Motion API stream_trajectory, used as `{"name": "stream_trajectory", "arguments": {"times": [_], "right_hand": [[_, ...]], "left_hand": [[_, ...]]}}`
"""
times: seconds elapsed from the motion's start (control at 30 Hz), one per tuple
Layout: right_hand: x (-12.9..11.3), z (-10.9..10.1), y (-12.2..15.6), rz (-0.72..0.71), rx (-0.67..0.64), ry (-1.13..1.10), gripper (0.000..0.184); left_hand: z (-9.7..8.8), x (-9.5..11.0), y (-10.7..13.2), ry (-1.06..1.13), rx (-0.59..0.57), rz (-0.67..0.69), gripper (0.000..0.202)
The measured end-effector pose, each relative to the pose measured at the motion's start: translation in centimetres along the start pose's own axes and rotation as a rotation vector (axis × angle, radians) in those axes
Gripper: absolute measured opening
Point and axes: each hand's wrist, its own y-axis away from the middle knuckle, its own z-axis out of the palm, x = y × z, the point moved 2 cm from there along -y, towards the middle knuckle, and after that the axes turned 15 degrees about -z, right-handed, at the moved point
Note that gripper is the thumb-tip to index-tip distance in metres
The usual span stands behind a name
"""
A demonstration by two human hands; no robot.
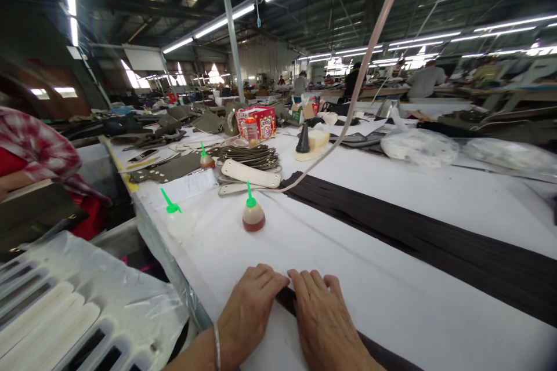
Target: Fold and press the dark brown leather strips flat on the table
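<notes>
Side by side at the near edge of the table, both my hands work on a long dark strip [385, 355]. My left hand [255, 304], with a bangle at its wrist, has its fingers bent together and its thumb at the strip's end. Close beside it, my right hand [322, 316] is curled over the same strip, fingertips pressed down; its underside is hidden. The strip runs out from under my right hand toward the lower right. Beyond the hands stands a squeeze bottle [253, 217] with a green nozzle and some reddish-brown liquid.
A wide bundle of dark strips [418, 229] lies across the white table [478, 203]. Two more green-nozzled bottles, a pale one [178, 220] and a brownish one [206, 160], stand left. Stacked pieces [250, 174] lie behind. A hose [354, 93] hangs down. A person's plaid sleeve [43, 142] shows left.
</notes>
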Motion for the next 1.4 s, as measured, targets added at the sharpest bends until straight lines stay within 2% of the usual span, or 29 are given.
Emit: {"name": "stream_trajectory", "arguments": {"times": [0.13, 0.33, 0.5, 0.73, 0.97, 1.4], "right_hand": [[0.8, -0.1, 0.4, 0.041, -0.018, -0.135, 0.029], [1.8, -1.4, 1.4, -0.033, -0.083, -0.258, 0.027], [1.8, -2.0, 1.9, -0.171, -0.069, -0.212, 0.025], [2.0, -1.9, 2.5, -0.253, -0.062, -0.121, 0.026], [2.1, -2.0, 2.9, -0.294, -0.073, -0.051, 0.022], [2.9, -3.4, 5.5, -0.309, -0.082, -0.002, 0.024]], "left_hand": [[0.1, -0.6, 0.0, -0.062, -0.054, 0.061, 0.034], [0.1, -1.0, 0.0, -0.048, -0.085, 0.073, 0.043], [0.1, -0.8, 0.0, -0.064, -0.107, 0.090, 0.049], [0.0, -0.6, -0.1, -0.109, -0.111, 0.111, 0.045], [-0.1, -0.6, -0.2, -0.193, -0.107, 0.155, 0.055], [0.0, 0.3, -0.5, -0.431, -0.138, 0.271, 0.055]]}}
